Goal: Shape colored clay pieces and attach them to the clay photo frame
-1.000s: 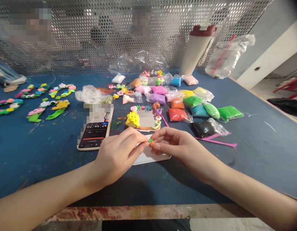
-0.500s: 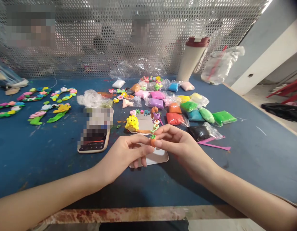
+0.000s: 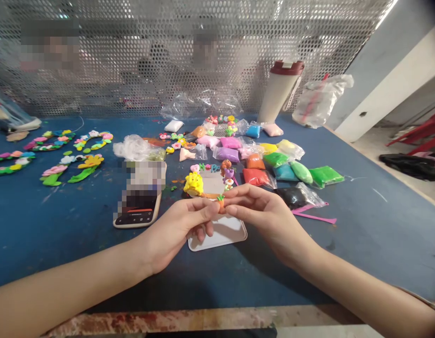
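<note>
Pinched at the middle of the frame, a small orange clay carrot (image 3: 221, 205) with a green tuft sits between our two hands. Our left hand (image 3: 175, 230) closes thumb and forefinger on its left side, the other fingers curled loosely under. Our right hand (image 3: 263, 211) has its thumb and first fingertips shut on the carrot's right side. We hold the carrot in the air, just above the far edge of the white tray (image 3: 220, 237), not touching it.

As we judge it, the carrot itself looks nearly finished: its body is shaped and its leaves are on. It is not yet set down with the other figures. On the far part of the tray a yellow figure (image 3: 194, 184) and a few small coloured pieces already stand, while the near part is bare white.

A phone (image 3: 138, 206) lies left of the tray on the blue table (image 3: 62, 244). Sealed clay packets (image 3: 259, 176) in many colours lie at centre right, with a pink tool (image 3: 314, 218) beside them. Finished flower garlands (image 3: 80, 164) lie at the left of the frame.
</note>
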A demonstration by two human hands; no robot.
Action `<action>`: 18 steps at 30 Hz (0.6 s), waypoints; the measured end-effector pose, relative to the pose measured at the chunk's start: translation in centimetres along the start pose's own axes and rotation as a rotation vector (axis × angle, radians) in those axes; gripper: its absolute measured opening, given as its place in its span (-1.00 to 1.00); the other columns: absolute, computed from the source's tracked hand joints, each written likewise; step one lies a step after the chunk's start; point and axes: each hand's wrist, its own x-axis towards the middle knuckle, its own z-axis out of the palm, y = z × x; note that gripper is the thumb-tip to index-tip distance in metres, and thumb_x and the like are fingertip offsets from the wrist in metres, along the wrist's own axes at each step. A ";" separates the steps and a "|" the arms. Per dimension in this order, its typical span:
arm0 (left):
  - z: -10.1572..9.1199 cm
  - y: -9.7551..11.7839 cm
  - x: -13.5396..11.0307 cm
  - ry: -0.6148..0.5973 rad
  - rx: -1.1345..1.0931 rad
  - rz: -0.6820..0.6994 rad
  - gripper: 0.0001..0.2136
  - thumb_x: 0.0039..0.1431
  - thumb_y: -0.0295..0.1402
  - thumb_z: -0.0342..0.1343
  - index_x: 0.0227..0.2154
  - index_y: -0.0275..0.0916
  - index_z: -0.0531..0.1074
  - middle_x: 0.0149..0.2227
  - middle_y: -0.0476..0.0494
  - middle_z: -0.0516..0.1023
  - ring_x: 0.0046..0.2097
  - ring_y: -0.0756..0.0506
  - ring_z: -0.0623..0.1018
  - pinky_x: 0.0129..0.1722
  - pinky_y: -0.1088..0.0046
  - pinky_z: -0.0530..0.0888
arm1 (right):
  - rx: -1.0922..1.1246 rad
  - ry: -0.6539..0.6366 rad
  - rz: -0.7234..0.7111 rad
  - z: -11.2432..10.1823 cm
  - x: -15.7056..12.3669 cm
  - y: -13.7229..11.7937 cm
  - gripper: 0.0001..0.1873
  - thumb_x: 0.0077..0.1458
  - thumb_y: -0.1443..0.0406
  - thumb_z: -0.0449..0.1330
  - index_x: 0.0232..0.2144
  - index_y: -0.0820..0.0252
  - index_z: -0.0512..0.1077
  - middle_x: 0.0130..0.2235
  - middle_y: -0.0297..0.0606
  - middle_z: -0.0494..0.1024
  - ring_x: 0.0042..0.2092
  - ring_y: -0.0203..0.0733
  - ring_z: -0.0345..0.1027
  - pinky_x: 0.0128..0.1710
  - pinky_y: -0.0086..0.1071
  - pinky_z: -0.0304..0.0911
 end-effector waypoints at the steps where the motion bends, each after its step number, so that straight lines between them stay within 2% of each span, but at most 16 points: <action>1: -0.1 0.0 0.0 0.001 -0.001 0.001 -0.65 0.07 -0.09 0.24 -0.57 -0.29 0.42 -0.62 0.05 0.38 -0.59 0.12 0.29 -0.59 0.63 0.23 | -0.002 -0.002 0.001 0.0 -0.1 0.0 -0.81 -0.05 0.27 0.37 -0.32 0.12 0.50 -0.31 -0.37 0.64 -0.24 -0.30 0.52 -0.16 -0.43 0.34; 5: -0.3 -0.2 0.1 -0.004 -0.032 0.005 -0.68 0.11 -0.12 0.22 -0.53 -0.29 0.41 -0.62 0.05 0.38 -0.59 0.12 0.29 -0.59 0.64 0.24 | -0.083 0.028 -0.029 0.1 0.0 -0.2 -0.82 0.01 0.24 0.33 -0.30 0.13 0.48 -0.27 -0.32 0.64 -0.19 -0.24 0.53 -0.13 -0.38 0.34; 9: -0.4 -0.4 0.0 0.004 -0.087 0.013 -0.75 0.17 -0.15 0.18 -0.39 -0.28 0.44 -0.61 0.07 0.39 -0.58 0.12 0.28 -0.59 0.66 0.24 | -0.312 0.165 -0.153 -1.5 0.7 -1.5 -0.81 0.10 0.18 0.22 -0.26 0.14 0.45 -0.18 -0.25 0.61 -0.21 -0.22 0.49 -0.21 -0.35 0.33; 11: -0.5 -0.4 -0.1 0.002 -0.086 0.016 -0.74 0.19 -0.14 0.16 -0.34 -0.29 0.44 -0.59 0.06 0.39 -0.58 0.12 0.28 -0.59 0.66 0.25 | -0.534 0.214 -0.208 -3.0 1.1 -2.7 -0.81 0.11 0.18 0.19 -0.24 0.12 0.43 -0.21 -0.27 0.60 -0.26 -0.23 0.46 -0.25 -0.34 0.30; 13: -0.7 -0.5 -0.2 -0.005 -0.073 0.017 -0.71 0.20 -0.12 0.15 -0.33 -0.30 0.44 -0.60 0.06 0.38 -0.59 0.12 0.28 -0.60 0.66 0.25 | -0.870 0.231 -0.205 -4.4 1.3 -3.7 -0.85 0.08 0.18 0.21 -0.33 0.13 0.45 -0.34 -0.29 0.58 -0.33 -0.20 0.43 -0.32 -0.32 0.26; 16: -0.9 -0.7 -0.1 -0.004 -0.060 0.023 -0.70 0.18 -0.11 0.16 -0.33 -0.31 0.43 -0.60 0.06 0.38 -0.60 0.13 0.28 -0.62 0.66 0.24 | -1.243 0.204 -0.118 -5.7 1.3 -4.5 -0.91 0.06 0.26 0.20 -0.45 0.14 0.44 -0.47 -0.30 0.55 -0.43 -0.17 0.39 -0.42 -0.32 0.19; 18: -1.0 -0.9 -0.1 0.003 -0.064 0.034 -0.69 0.17 -0.11 0.17 -0.33 -0.31 0.43 -0.61 0.06 0.39 -0.61 0.13 0.28 -0.62 0.66 0.25 | -1.429 0.220 -0.052 -5.9 1.2 -4.5 -0.92 0.06 0.34 0.17 -0.47 0.14 0.43 -0.48 -0.29 0.55 -0.44 -0.14 0.40 -0.45 -0.32 0.16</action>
